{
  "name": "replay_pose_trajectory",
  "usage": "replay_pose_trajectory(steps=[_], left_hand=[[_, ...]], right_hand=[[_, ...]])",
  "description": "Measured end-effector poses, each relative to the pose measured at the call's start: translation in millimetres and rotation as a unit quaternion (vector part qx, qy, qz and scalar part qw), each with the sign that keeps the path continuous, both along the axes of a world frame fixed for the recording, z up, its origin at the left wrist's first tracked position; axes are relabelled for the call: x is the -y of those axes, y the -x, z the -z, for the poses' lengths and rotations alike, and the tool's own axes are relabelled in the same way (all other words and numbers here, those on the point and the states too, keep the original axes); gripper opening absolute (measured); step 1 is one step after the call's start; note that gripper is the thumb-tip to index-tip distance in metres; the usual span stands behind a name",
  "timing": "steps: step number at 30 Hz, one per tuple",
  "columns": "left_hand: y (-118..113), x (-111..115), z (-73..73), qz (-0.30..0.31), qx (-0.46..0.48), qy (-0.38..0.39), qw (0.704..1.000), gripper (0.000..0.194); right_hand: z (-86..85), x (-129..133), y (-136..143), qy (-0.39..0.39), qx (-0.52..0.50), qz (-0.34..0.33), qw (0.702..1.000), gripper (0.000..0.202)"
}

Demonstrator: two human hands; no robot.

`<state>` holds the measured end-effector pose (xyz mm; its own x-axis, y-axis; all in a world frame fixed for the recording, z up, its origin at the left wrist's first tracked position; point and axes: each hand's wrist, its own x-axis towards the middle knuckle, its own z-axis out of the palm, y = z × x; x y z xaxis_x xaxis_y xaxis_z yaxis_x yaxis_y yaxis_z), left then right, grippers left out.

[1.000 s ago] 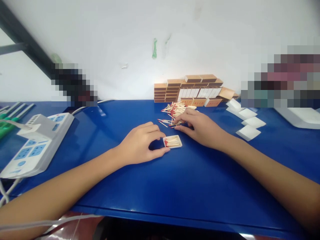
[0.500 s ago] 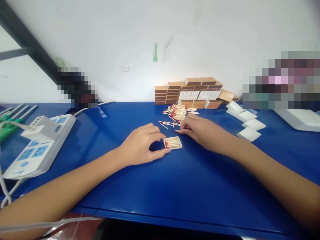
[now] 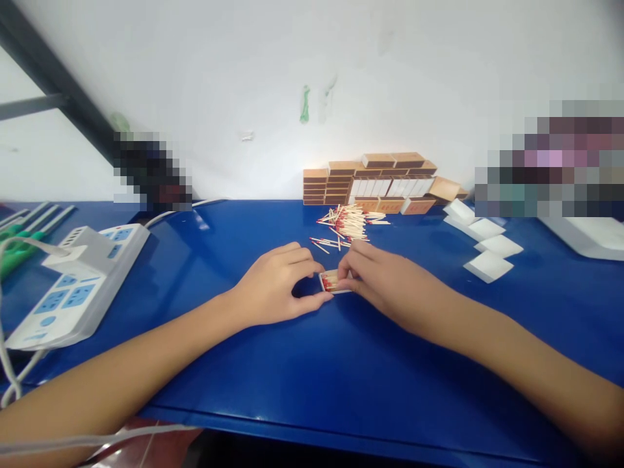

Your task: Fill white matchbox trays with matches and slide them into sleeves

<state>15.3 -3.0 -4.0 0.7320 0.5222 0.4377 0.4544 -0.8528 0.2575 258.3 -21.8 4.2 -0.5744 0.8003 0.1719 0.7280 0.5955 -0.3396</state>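
Note:
A small white matchbox tray (image 3: 341, 292) lies on the blue table with red-headed matches (image 3: 330, 280) inside. My left hand (image 3: 277, 286) steadies the tray's left end between thumb and forefinger. Over the tray's right part, my right hand (image 3: 383, 279) is closed in a pinch, its fingertips down among the matches. Those fingers cover what they hold and part of the tray. Just beyond the hands is a loose pile of matches (image 3: 351, 222), with a few strays at its near left side.
Matchboxes (image 3: 380, 172) are stacked against the wall behind the pile. White empty trays (image 3: 489, 265) stand in a staggered row at right. A power strip (image 3: 73, 292) with cables is at left, near green-handled tools (image 3: 24, 244). The table's front edge (image 3: 292, 434) runs below my arms.
My right hand has moved left and slightly toward me, from beside the loose pile with matches in its pinch to over the tray. My left hand stays at the tray.

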Motion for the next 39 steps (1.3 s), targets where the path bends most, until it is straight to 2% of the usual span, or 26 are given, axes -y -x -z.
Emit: replay_pose_trajectory(steps=[2, 5, 13, 17, 20, 23, 25, 28, 31, 35, 39], left_hand=[[-0.4, 0.1, 0.1, 0.003, 0.001, 0.000, 1.000, 0.025], [-0.7, 0.2, 0.1, 0.002, 0.004, 0.007, 1.000, 0.025], [0.4, 1.0, -2.0, 0.004, -0.003, 0.018, 1.000, 0.025], [1.7, -0.5, -3.3, 0.010, -0.002, 0.021, 1.000, 0.025], [2.6, -2.0, -2.9, 0.003, 0.001, 0.018, 1.000, 0.026], [3.6, -3.2, -2.5, 0.000, 0.005, 0.017, 1.000, 0.029], [3.8, -4.9, -3.4, -0.002, 0.013, 0.020, 1.000, 0.028], [1.6, -9.7, -6.7, -0.018, 0.020, 0.021, 0.999, 0.027], [-6.0, -14.9, -11.0, -0.027, 0.003, 0.010, 1.000, 0.027], [-22.7, -17.2, -12.9, -0.017, -0.032, 0.022, 0.999, 0.027], [-38.5, -17.4, -5.8, -0.021, -0.035, 0.034, 0.999, 0.027]], right_hand=[[4.0, 2.6, 5.2, 0.007, 0.011, -0.005, 1.000, 0.012], [6.5, 1.4, 4.9, 0.021, -0.026, -0.010, 0.999, 0.010], [1.3, -1.6, 0.3, 0.042, -0.093, -0.025, 0.994, 0.013], [4.8, -5.7, 2.7, -0.013, -0.116, -0.012, 0.993, 0.016], [9.3, -16.0, -6.5, -0.087, -0.117, 0.020, 0.989, 0.018], [10.8, -32.6, -29.5, -0.134, -0.094, 0.083, 0.983, 0.022], [8.9, -45.8, -49.9, -0.150, -0.083, 0.140, 0.975, 0.022], [3.7, -65.1, -78.2, -0.129, -0.068, 0.197, 0.970, 0.019], [1.4, -80.4, -92.1, -0.091, -0.063, 0.170, 0.979, 0.016], [7.4, -93.7, -88.2, -0.061, -0.051, 0.096, 0.992, 0.021], [17.2, -98.9, -84.9, -0.048, -0.044, 0.100, 0.993, 0.023]])
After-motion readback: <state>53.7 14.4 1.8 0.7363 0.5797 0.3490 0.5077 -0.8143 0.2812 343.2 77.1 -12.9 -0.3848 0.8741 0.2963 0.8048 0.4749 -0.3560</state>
